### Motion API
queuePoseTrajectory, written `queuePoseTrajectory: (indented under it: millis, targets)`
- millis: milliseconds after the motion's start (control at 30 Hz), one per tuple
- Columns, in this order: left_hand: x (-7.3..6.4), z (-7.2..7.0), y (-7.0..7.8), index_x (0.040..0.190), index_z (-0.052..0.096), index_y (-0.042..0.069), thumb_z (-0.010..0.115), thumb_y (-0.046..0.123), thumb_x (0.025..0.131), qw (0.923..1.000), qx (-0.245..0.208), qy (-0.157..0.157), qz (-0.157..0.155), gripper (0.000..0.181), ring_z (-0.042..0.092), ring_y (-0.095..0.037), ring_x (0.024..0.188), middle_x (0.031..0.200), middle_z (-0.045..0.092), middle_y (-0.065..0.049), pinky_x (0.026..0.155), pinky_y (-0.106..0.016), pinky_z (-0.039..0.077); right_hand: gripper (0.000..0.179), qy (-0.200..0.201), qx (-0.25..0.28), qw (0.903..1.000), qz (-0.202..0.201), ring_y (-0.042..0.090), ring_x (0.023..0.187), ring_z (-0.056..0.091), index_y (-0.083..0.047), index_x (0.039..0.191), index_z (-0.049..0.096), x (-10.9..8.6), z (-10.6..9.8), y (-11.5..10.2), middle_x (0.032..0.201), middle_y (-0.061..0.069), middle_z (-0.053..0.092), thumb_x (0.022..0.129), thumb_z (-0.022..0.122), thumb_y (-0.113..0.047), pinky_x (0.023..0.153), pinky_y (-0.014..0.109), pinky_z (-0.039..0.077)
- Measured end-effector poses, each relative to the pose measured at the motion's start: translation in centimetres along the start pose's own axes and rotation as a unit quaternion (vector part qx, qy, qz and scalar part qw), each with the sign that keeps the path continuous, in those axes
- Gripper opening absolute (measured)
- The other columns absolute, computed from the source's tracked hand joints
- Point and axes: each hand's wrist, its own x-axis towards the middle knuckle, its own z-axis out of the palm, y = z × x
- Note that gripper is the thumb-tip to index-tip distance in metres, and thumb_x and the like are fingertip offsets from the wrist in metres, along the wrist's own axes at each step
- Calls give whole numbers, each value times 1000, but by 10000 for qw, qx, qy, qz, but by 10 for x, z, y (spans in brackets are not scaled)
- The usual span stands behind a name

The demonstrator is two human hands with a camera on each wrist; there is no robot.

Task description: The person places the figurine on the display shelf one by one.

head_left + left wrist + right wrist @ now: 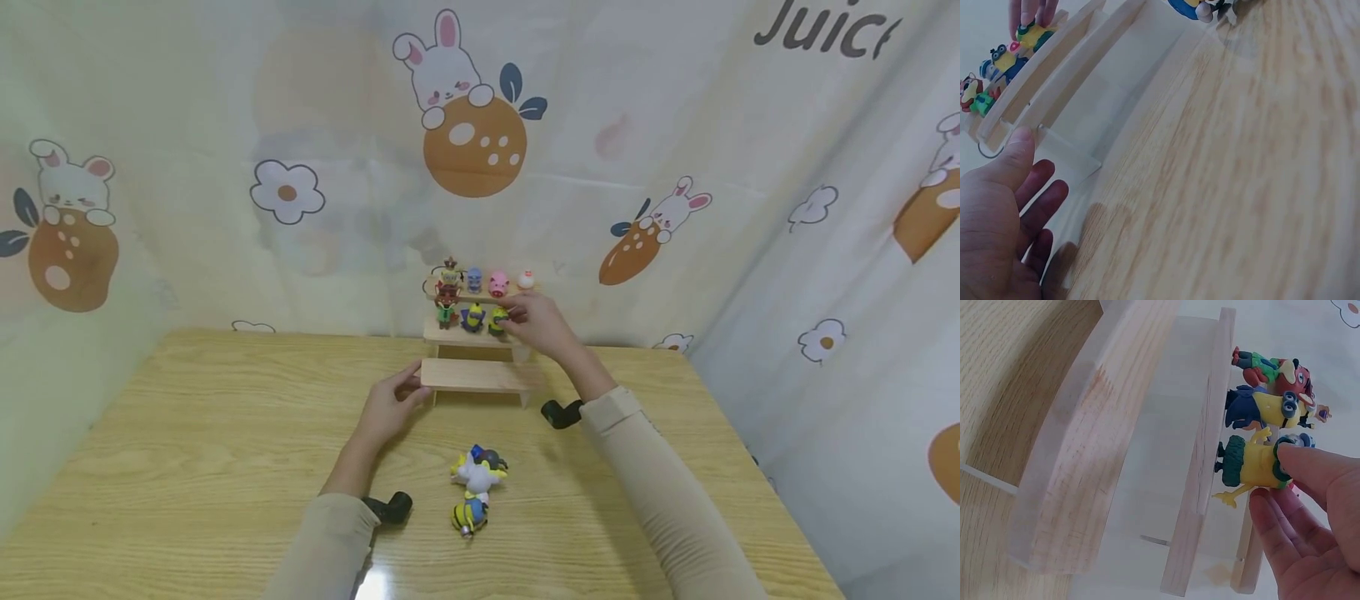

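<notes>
With its thumb and fingers, the right hand pinches the upper part of a yellow minion figure with a green skirt, whose feet are at the middle step of a wooden display stand. Beside it on that step stand a minion in blue and a red-brown animal figure in green. The left hand is at the left end of the lowest step; its thumb touches the wood while the other fingers are loosely bent.
On the top step are a crowned figure, a blue figure, a pink pig and a small white figure. Nearer on the table lie a grey-white figure, a yellow-and-blue minion and a dark figure. A patterned curtain hangs behind.
</notes>
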Motion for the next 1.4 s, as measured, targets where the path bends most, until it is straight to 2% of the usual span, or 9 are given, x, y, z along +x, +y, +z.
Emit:
queuePoseTrajectory:
  millis: [333,633,767,900,1000,1133,1267,1400]
  targets:
    - [1,1,-3,142,46,19,66,28,89,10000,-89,-17,-25,57,64,-20,99,111,68,-5,87,-38,52,41,-86,65,9999,83,30,104,64,-4,127,60,1,1,0,118,15,59,87,69,-14,88,37,56]
    - [1,2,-6,142,46,19,66,29,89,9999,-86,-67,-35,57,64,-21,102,113,68,-6,92,-41,52,45,-98,-60,9999,17,32,111,59,-10,130,57,-7,-4,-1,124,14,57,88,69,-16,93,41,53]
    - [3,1,-4,142,45,20,66,29,89,9999,-107,-61,-70,58,64,-22,102,114,67,-6,92,-41,52,45,186,-165,9997,-37,34,114,55,-12,132,56,-20,-11,-11,127,14,53,89,68,-18,94,43,52]
    - [3,-1,-3,143,44,19,66,30,89,9998,-79,-113,-129,58,64,-21,102,114,67,-6,92,-39,52,41,276,-165,9993,-192,32,112,56,-13,128,59,-49,-12,-25,122,11,56,89,68,-20,93,43,52]
    - [5,-1,-3,143,44,20,65,33,90,9998,-70,-137,-92,59,64,-21,102,114,67,-5,92,-38,52,38,-51,-228,9990,-373,29,107,59,-11,125,62,-74,-6,-34,118,10,60,89,68,-22,91,43,53]
    - [7,-1,-3,143,44,20,65,33,89,9999,-125,-76,-40,59,63,-22,103,114,66,-7,94,-40,52,36,-940,-521,9932,-444,22,104,62,-12,123,63,-98,10,-41,116,7,64,90,67,-25,89,40,53]
    - [6,-2,-2,142,45,18,65,31,89,9999,-110,-80,15,58,64,-24,103,114,67,-10,95,-41,51,36,-2053,-600,9764,-293,21,104,62,-12,126,61,-114,28,-39,118,7,64,90,65,-18,86,38,53]
    - [2,-1,-2,142,45,16,66,30,89,9999,-126,-116,-13,59,64,-26,103,115,67,-12,95,-41,51,39,-2713,-629,9599,-313,23,103,61,-10,126,60,-125,43,-35,119,8,62,88,62,-5,84,34,52]
